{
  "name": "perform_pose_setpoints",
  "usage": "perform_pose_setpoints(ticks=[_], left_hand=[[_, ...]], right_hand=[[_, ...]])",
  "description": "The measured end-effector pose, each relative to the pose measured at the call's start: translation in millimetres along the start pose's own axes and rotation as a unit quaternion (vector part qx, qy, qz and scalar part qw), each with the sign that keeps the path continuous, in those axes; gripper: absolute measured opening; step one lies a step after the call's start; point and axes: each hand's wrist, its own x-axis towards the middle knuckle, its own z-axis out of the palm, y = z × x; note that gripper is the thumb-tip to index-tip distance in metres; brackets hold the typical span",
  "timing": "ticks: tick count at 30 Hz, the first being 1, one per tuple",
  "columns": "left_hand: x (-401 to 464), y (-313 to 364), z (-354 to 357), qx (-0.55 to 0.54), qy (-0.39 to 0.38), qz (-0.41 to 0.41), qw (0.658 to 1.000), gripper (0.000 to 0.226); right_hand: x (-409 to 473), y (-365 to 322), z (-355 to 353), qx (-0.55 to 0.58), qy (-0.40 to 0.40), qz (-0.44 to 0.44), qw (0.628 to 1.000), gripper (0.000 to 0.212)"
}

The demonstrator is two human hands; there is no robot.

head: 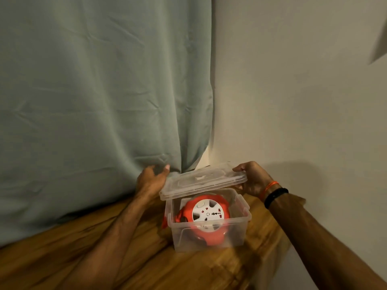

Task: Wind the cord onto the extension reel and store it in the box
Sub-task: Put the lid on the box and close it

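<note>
The orange-and-white extension reel (204, 218) sat tilted inside the clear plastic box (211, 233) on the wooden table (104, 258), no loose cord showing from where I stood, so the winding looked done. The person held the transparent lid (202, 181) just above the box, slanted, its left edge low near the rim and its right end raised. The right hand (252, 178) had its grip pinched on the lid's right end, thumb over, fingers under; the left hand (151, 181) was at the lid's left end, but whether its grip was closed on the edge I couldn't tell. That lid looked light, thin and somewhat flexible, best taken by its 2 short ends and pressed down at the corners. A grey-green curtain (94, 91) hung behind, a plain wall (293, 101) to the right.
</note>
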Motion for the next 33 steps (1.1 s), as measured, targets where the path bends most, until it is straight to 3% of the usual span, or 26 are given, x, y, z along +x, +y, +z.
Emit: perform_pose_setpoints(ticks=[2,4,6,7,9,12,16,24,33], left_hand=[[1,-7,5,-0.127,-0.044,-0.091,0.987,0.04],[2,-11,8,-0.277,-0.111,-0.165,0.94,0.024],[4,-15,14,-0.367,-0.142,-0.207,0.896,0.028],[5,-17,17,-0.374,-0.143,-0.21,0.892,0.03],[5,-17,27,-0.334,-0.12,-0.184,0.916,0.033],[2,-18,42,-0.201,-0.066,-0.135,0.968,0.031],[0,-24,51,-0.077,-0.051,-0.106,0.99,0.028],[-20,-59,64,-0.076,-0.068,-0.111,0.989,0.039],[-14,-65,72,-0.053,-0.054,-0.101,0.992,0.042]], right_hand=[[1,4,-3,0.004,-0.001,-0.004,1.0,0.023],[3,9,-5,0.015,-0.004,-0.01,1.0,0.027],[6,15,-6,0.016,0.001,-0.016,1.0,0.034],[8,17,-7,0.0,0.017,-0.022,1.0,0.038],[15,21,-10,-0.083,0.078,-0.053,0.992,0.04],[27,27,-13,-0.255,0.196,-0.107,0.941,0.035],[29,39,-19,-0.379,0.24,-0.112,0.887,0.036],[31,73,-40,-0.385,0.237,-0.152,0.879,0.034],[38,75,-43,-0.414,0.259,-0.11,0.866,0.037]])
